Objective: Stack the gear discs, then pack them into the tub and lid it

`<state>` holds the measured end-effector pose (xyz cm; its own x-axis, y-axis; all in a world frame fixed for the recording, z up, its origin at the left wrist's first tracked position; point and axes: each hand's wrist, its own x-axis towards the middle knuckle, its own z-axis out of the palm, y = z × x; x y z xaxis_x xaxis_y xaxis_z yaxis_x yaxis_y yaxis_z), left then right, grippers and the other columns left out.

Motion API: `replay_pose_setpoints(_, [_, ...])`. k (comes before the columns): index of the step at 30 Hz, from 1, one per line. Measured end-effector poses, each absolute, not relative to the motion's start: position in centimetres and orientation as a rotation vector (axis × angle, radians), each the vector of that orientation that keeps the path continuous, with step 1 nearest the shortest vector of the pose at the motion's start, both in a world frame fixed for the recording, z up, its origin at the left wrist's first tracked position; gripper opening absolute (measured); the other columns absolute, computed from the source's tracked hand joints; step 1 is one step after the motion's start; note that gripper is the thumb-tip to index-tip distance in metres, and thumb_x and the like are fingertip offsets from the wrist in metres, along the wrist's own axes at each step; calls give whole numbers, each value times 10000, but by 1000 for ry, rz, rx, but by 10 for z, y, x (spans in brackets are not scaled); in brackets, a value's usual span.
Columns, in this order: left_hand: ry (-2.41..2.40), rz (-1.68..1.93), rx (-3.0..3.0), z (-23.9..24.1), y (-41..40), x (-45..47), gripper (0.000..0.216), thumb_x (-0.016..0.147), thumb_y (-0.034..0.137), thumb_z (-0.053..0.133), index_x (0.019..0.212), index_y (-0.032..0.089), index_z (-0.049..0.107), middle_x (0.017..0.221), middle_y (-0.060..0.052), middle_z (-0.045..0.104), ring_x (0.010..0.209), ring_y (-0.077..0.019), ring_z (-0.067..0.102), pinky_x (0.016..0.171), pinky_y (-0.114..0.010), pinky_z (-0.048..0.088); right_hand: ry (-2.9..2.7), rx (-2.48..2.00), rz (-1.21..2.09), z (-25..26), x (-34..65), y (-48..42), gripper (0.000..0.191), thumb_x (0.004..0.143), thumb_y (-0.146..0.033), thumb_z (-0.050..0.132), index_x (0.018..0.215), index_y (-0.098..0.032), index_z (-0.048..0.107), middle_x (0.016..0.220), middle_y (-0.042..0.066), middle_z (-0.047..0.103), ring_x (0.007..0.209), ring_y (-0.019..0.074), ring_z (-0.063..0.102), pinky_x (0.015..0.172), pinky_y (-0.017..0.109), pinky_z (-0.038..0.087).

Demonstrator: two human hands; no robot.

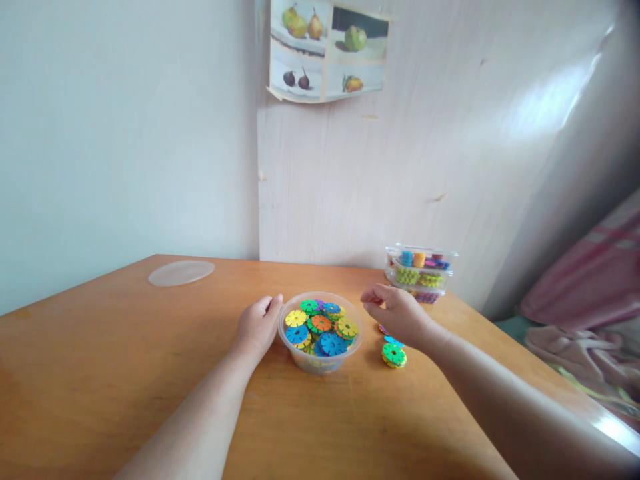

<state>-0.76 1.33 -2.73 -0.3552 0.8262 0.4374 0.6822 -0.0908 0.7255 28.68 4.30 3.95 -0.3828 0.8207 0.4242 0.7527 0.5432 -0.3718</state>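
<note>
A clear round plastic bowl [300, 355] sits on the wooden table [125, 373], filled with several coloured toothed plastic discs [320, 327]. My left hand [257, 325] rests against the bowl's left rim, its fingers curled on the rim. My right hand [397, 313] hovers just right of the bowl, fingers loosely bent toward it, with nothing visible in them. Below that hand a small stack of discs, green on top [394, 355], lies on the table, with a blue disc [393, 341] and another partly hidden under the hand.
A clear round lid [181, 273] lies at the table's far left. Stacked clear boxes of coloured pieces [421, 272] stand against the wall at the back right. A fruit poster [327, 50] hangs above. Pink bedding [590, 293] lies beyond the table's right edge.
</note>
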Motion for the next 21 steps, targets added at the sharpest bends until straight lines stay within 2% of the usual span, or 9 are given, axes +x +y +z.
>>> replay_pose_setpoints(4, [2008, 1425, 1691, -30, 15, -8, 452, 865, 534, 393, 588, 185, 467, 521, 33, 486, 555, -120, 449, 529, -237, 242, -2289, -1484, 136, 30, 313, 62, 220, 807, -330, 547, 929, -200, 677, 865, 39, 705, 772, 187, 629, 647, 265, 424])
replay_pose_setpoints(8, [2024, 1410, 1698, -29, 14, -7, 462, 863, 547, 393, 577, 187, 441, 504, 41, 448, 543, -116, 439, 528, -235, 242, -2425, -1632, 147, 14, 334, 78, 421, 754, -478, 615, 1046, -181, 676, 999, 82, 687, 868, 221, 621, 675, 276, 417])
replay_pose_setpoints(10, [2024, 1407, 1695, -28, 14, -7, 466, 862, 551, 391, 574, 187, 434, 503, 40, 445, 543, -117, 442, 526, -234, 245, -2481, -1683, 120, 7, 339, 83, 466, 736, -520, 624, 1044, -176, 680, 1019, 98, 677, 884, 232, 617, 680, 280, 406])
replay_pose_setpoints(15, [2026, 1403, 1699, -29, 15, -8, 467, 862, 558, 388, 579, 189, 439, 513, 38, 455, 539, -118, 446, 522, -237, 243, -2491, -1755, 152, -5, 342, 87, 320, 762, -463, 593, 878, -185, 700, 896, 73, 689, 777, 208, 616, 589, 266, 358])
replay_pose_setpoints(21, [2018, 1408, 1711, -31, 17, -10, 461, 862, 545, 396, 572, 189, 425, 504, 39, 442, 534, -116, 432, 524, -239, 236, -2338, -1648, 181, 11, 331, 73, 245, 753, -363, 606, 910, -190, 682, 858, 51, 694, 739, 179, 613, 577, 251, 374])
